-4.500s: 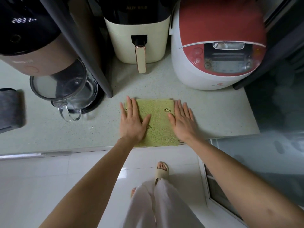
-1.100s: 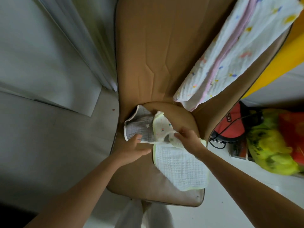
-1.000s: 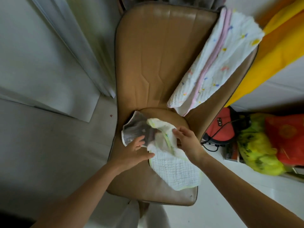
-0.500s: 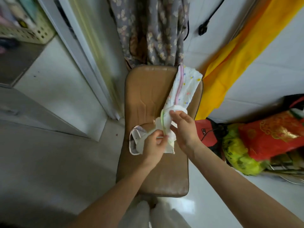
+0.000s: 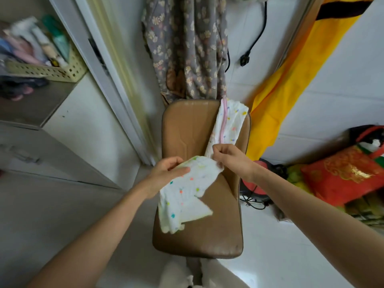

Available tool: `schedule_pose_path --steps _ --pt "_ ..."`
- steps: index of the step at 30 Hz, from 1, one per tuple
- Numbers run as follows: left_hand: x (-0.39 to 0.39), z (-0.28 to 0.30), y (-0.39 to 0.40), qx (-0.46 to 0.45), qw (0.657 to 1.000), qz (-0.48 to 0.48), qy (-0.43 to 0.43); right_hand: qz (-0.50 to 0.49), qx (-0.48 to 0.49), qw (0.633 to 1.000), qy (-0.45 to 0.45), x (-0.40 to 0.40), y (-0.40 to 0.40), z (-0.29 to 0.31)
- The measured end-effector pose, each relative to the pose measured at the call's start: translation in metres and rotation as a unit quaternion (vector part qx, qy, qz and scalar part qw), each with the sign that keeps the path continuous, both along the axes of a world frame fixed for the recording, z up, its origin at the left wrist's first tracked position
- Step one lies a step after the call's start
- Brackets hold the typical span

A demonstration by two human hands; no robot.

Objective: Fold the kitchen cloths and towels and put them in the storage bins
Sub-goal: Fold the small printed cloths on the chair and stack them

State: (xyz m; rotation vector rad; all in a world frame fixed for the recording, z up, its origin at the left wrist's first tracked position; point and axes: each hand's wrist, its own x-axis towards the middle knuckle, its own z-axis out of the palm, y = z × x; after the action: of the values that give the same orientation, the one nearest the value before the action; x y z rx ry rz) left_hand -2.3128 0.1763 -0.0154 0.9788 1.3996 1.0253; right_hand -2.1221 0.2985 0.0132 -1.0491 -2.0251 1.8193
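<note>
A white cloth with coloured dots and a pale green edge (image 5: 182, 196) hangs in the air above the seat of a brown padded chair (image 5: 207, 235). My left hand (image 5: 166, 173) pinches its upper left edge. My right hand (image 5: 230, 161) pinches its upper right corner. The cloth's lower part droops unevenly toward the seat. A second white dotted towel with a pink stripe (image 5: 228, 123) is draped over the chair's backrest, just behind my right hand. The grey cloth from earlier frames is not visible.
A pale yellow perforated basket (image 5: 47, 69) holding several items sits on a shelf at the upper left. A floral garment (image 5: 187, 48) hangs behind the chair, an orange cloth (image 5: 291, 80) to its right. Red and green bags (image 5: 342, 175) lie on the floor at right.
Both hands lifted the dotted cloth off the chair seat and spread it apart between them. The view pulled back from the chair. Earlier still, the hands pressed a green cloth on a kitchen counter.
</note>
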Motion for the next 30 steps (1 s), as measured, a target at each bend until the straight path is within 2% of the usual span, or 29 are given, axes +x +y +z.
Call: schedule_pose_path --steps 2,4,6,8,11,15,17,19,20,24,27,28,30 --pt "-0.007 0.000 -0.001 -0.009 0.999 -0.036 0.034 0.078 -0.007 0.996 -0.050 -0.002 -0.001 -0.001" --pt "-0.013 -0.004 0.002 -0.003 0.987 -0.088 0.130 0.146 -0.003 0.982 -0.116 -0.002 -0.002 -0.005" --pt "-0.020 -0.010 0.002 -0.001 0.967 -0.144 0.209 0.187 -0.006 0.969 -0.160 -0.002 -0.001 -0.010" --pt "-0.030 -0.021 -0.001 -0.008 0.951 -0.160 0.265 0.195 -0.043 0.967 -0.158 0.001 0.000 -0.017" --pt "-0.037 -0.034 -0.012 -0.028 0.948 -0.134 0.289 0.179 -0.126 0.967 -0.128 0.009 0.002 -0.023" --pt "-0.032 -0.043 -0.025 -0.085 0.938 -0.166 0.293 0.255 -0.166 0.939 -0.158 0.019 0.005 -0.036" --pt "-0.035 -0.051 -0.027 -0.142 0.905 -0.196 0.349 0.280 -0.103 0.926 -0.232 0.023 0.013 -0.048" --pt "-0.044 -0.057 -0.017 -0.137 0.846 -0.211 0.471 0.283 0.033 0.899 -0.334 0.023 0.024 -0.062" --pt "-0.050 -0.058 -0.009 -0.117 0.828 -0.197 0.512 0.272 0.102 0.881 -0.373 0.020 0.030 -0.067" --pt "-0.070 -0.038 0.026 -0.041 0.813 -0.169 0.556 0.117 0.285 0.871 -0.383 0.008 0.049 -0.071" --pt "-0.075 -0.025 0.037 -0.033 0.784 -0.209 0.584 0.078 0.486 0.779 -0.388 0.012 0.055 -0.069" --pt "-0.076 -0.027 0.036 -0.027 0.782 -0.204 0.588 0.081 0.534 0.747 -0.386 0.016 0.053 -0.070" --pt "-0.074 -0.039 0.032 -0.008 0.795 -0.174 0.581 0.080 0.577 0.716 -0.384 0.024 0.045 -0.078"
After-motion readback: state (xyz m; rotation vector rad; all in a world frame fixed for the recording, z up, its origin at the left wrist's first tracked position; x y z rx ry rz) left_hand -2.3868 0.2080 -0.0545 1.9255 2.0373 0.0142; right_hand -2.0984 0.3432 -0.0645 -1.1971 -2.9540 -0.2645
